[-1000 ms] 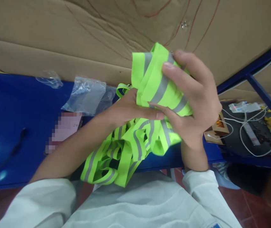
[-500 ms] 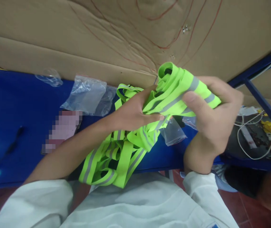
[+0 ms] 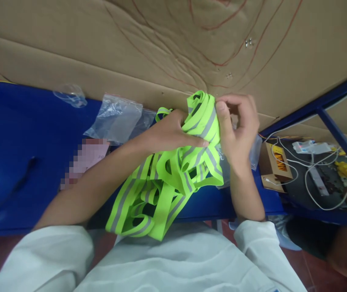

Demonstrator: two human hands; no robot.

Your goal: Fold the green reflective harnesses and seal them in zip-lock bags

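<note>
A bundle of neon-green straps with grey reflective stripes point(image 3: 202, 121) is bunched between both my hands above the blue table point(image 3: 21, 134). My left hand point(image 3: 169, 134) presses the bundle from the left, thumb stretched along its underside, fingers closed on it. My right hand point(image 3: 237, 125) pinches the bundle's right side with thumb and fingertips. More loops of the same strap point(image 3: 149, 198) hang down over the table's front edge toward my white sleeves.
Clear plastic bags point(image 3: 117, 119) lie on the table by a cardboard wall point(image 3: 100, 44). Another clear bag point(image 3: 254, 152) shows behind my right wrist. To the right, a small brown box point(image 3: 272, 162), white cables point(image 3: 316, 170) and a blue frame bar point(image 3: 340, 134).
My right hand has brought the folded bundle down and left from its raised position, and now pinches it close to the left hand. The bundle looks more tightly bunched.
</note>
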